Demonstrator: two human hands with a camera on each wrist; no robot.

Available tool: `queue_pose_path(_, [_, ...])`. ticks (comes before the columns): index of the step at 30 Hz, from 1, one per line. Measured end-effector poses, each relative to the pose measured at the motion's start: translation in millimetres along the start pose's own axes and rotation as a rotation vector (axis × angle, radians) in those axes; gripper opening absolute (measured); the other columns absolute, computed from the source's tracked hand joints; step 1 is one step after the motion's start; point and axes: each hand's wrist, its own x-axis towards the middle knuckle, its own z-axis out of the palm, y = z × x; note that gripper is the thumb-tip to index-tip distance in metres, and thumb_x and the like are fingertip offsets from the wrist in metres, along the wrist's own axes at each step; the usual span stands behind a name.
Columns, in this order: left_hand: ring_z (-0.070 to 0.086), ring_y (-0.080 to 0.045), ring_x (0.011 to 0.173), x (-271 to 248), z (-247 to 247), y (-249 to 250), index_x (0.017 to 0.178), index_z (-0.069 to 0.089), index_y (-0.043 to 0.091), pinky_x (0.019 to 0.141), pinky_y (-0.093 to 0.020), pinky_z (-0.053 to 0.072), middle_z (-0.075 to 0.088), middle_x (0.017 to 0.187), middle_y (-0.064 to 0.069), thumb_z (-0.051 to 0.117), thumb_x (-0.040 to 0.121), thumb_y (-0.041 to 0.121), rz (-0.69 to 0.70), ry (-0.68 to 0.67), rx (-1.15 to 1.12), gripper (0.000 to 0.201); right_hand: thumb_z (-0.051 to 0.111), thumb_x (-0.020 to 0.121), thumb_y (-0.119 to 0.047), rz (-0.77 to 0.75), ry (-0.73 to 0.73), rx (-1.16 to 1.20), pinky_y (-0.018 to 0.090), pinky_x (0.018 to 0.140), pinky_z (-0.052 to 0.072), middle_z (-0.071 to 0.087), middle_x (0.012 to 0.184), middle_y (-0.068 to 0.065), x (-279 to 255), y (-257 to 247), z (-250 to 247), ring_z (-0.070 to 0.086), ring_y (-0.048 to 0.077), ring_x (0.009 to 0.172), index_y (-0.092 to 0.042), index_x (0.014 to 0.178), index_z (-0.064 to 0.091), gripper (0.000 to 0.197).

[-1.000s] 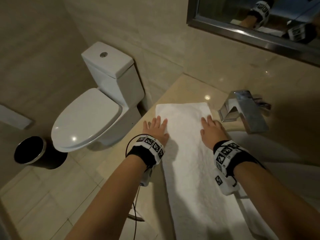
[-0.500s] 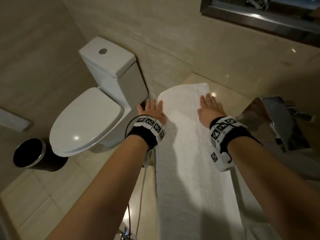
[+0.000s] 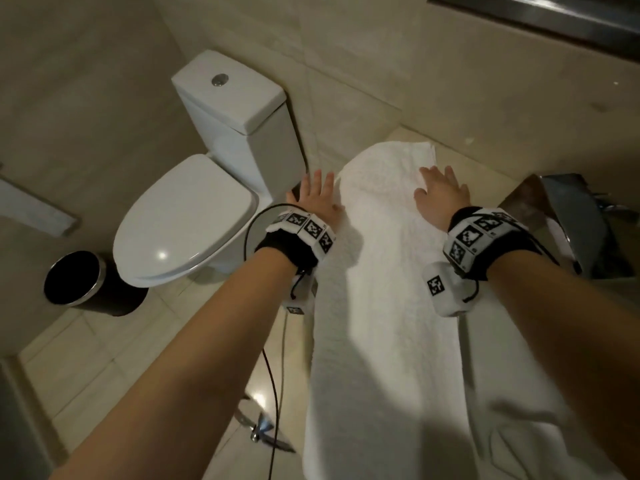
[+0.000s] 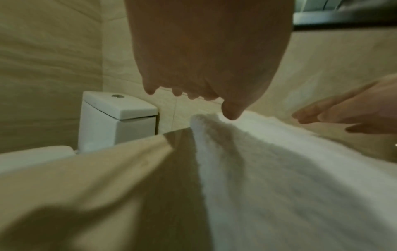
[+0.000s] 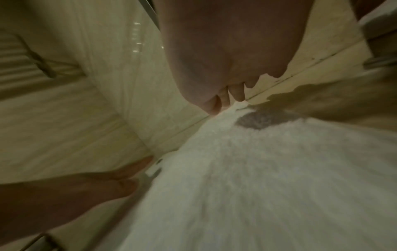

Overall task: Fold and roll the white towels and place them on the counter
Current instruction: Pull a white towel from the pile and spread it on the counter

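A long white towel (image 3: 384, 306) lies folded in a narrow strip along the beige counter (image 3: 460, 157), its far end near the wall. My left hand (image 3: 317, 199) lies flat with straight fingers at the towel's left edge, partly on the counter. Flat on the towel's far right part rests my right hand (image 3: 441, 194), fingers spread. In the left wrist view the left hand (image 4: 193, 95) hovers just over the towel (image 4: 279, 178) edge. The right wrist view has my right hand (image 5: 234, 91) low over the towel (image 5: 268, 178).
A white toilet (image 3: 194, 209) stands left of the counter, with a black bin (image 3: 79, 282) on the tiled floor beside it. A chrome faucet (image 3: 568, 220) sits at the right. A mirror frame (image 3: 540, 19) runs along the wall above.
Both hands have slid along the towel toward its far end near the wall, staying flat. The head view has tilted down and left, so the faucet sits further right.
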Motion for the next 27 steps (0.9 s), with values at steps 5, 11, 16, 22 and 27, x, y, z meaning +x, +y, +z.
queue_pose_path(5, [-0.008,-0.024,0.146,-69.6,21.9,-10.3,0.150,-0.005,0.021,0.116,-0.049,0.004,-0.012,0.158,-0.001,0.038,0.097,0.032,0.068,-0.014,-0.134,0.069,0.047,0.092,-0.012,-0.202,0.078,0.127,0.035,0.116,0.017,0.040,0.144,0.011,-81.3,11.6,19.7,0.026,0.029,0.137,-0.010,0.137,0.044,0.045])
queue_pose_path(11, [-0.010,-0.025,0.145,-168.9,77.1,-12.8,0.150,-0.007,0.020,0.116,-0.046,0.001,-0.014,0.157,-0.003,0.037,0.097,0.034,0.069,-0.033,-0.124,0.070,0.046,0.091,-0.007,-0.157,-0.030,0.045,0.023,0.105,0.012,0.031,0.148,0.006,-181.8,43.8,47.3,0.021,0.026,0.138,-0.014,0.134,0.045,0.044])
queue_pose_path(16, [-0.006,-0.026,0.146,-241.8,117.7,-11.7,0.150,0.006,0.020,0.117,-0.044,0.001,-0.005,0.158,-0.004,0.042,0.094,0.030,-0.022,0.032,-0.203,0.067,0.045,0.089,-0.006,-0.036,-0.144,0.092,0.029,0.109,0.019,0.036,0.139,0.011,-235.2,73.6,65.4,0.022,0.029,0.132,-0.013,0.129,0.050,0.040])
queue_pose_path(22, [0.033,-0.034,0.128,-312.9,171.0,-12.1,0.136,0.035,-0.002,0.109,-0.035,0.023,0.038,0.136,-0.020,0.050,0.078,0.022,-0.120,0.293,-0.605,0.065,0.048,0.090,-0.012,0.076,-0.364,0.310,0.028,0.083,0.039,0.055,0.114,0.010,-289.3,89.9,75.0,0.050,0.022,0.099,-0.010,0.116,0.051,0.026])
queue_pose_path(27, [0.030,-0.029,0.126,-340.3,187.2,0.0,0.136,0.028,-0.006,0.108,-0.031,0.025,0.029,0.134,-0.020,0.057,0.083,0.005,-0.204,0.356,-0.860,0.061,0.056,0.087,-0.019,0.089,-0.448,0.348,0.024,0.053,0.039,0.059,0.074,0.005,-324.5,96.5,87.1,0.053,0.016,0.060,-0.012,0.075,0.050,0.014])
